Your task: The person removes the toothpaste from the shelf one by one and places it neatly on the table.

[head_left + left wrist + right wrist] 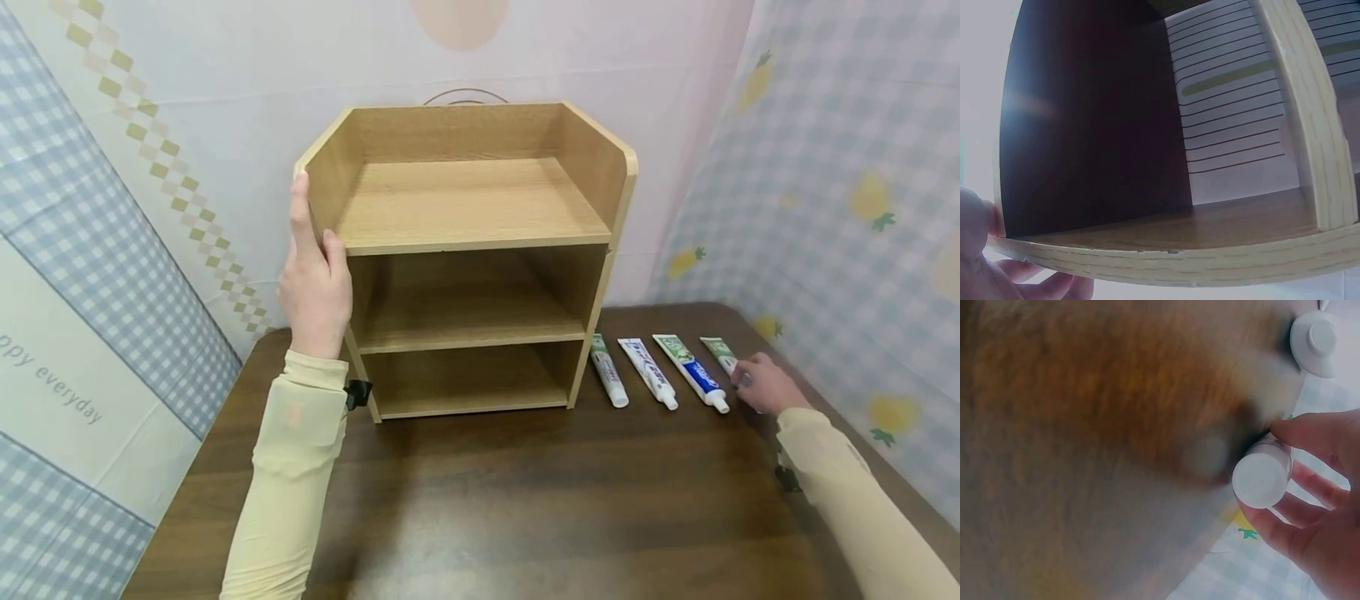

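A light wooden shelf unit (472, 200) with a raised rim on top and two compartments below stands on the table. My left hand (315, 300) grips its left side panel; in the left wrist view the thumb and curled fingers (1047, 286) lie on either side of the panel's edge (1147, 257). At the far right, my right hand (772, 385) pinches a green-and-white toothpaste tube (718, 353) near its cap end. The right wrist view shows the round white cap (1260, 481) between thumb and fingers; the hand hides part of the tube.
To the shelf's right lie a green-and-white tube (609, 373), a white tube with blue lettering (648, 372) and a green-and-blue tube (693, 372), roughly in a row. The brown table (540, 500) meets a patterned cloth (832, 208) at the right and back.
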{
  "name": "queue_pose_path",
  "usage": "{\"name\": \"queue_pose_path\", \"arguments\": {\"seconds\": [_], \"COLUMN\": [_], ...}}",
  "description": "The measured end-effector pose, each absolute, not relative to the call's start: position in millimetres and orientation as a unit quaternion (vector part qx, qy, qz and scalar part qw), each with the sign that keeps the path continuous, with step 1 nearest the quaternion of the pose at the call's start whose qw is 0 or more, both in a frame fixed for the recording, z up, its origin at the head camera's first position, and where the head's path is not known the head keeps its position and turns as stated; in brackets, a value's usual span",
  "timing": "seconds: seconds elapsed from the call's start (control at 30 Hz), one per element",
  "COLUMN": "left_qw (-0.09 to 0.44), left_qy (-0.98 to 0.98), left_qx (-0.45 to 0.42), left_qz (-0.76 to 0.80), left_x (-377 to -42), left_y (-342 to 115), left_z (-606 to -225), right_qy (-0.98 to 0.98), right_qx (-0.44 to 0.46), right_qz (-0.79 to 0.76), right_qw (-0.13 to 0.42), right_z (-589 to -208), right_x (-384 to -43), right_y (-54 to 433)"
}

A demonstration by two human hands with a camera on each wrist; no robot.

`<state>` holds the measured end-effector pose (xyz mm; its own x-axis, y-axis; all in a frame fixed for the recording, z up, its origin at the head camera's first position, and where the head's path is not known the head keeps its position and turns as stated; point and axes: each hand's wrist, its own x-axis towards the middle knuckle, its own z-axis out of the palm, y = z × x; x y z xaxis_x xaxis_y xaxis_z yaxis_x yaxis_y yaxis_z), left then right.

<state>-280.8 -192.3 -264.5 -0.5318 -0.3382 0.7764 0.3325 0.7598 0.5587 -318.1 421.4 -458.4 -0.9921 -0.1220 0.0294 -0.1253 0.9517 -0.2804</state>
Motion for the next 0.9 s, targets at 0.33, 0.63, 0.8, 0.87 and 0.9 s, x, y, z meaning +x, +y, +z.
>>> {"name": "queue_pose_path", "arguments": {"seconds": [0.33,0.63,0.8,0.87,0.9], "left_qw": [0.481,0.472,0.463,0.471,0.475], "left_qy": [-0.804,-0.81,-0.812,-0.809,-0.807], "left_qx": [0.005,0.008,-0.013,-0.039,-0.054], "left_qz": [-0.351,-0.348,-0.354,-0.349,-0.347], "left_x": [-283,-285,-279,-273,-268], "left_y": [-193,-196,-194,-190,-186], "left_z": [-265,-266,-265,-269,-273], "right_qy": [-0.988,-0.989,-0.986,-0.983,-0.981], "right_qx": [0.085,0.08,0.076,0.086,0.092], "right_qz": [0.127,0.111,0.109,0.102,0.098], "right_qw": [0.024,0.048,0.101,0.124,0.137], "right_z": [-462,-464,-453,-446,-442], "right_x": [-313,-306,-296,-290,-287], "right_y": [417,407,390,378,371]}}
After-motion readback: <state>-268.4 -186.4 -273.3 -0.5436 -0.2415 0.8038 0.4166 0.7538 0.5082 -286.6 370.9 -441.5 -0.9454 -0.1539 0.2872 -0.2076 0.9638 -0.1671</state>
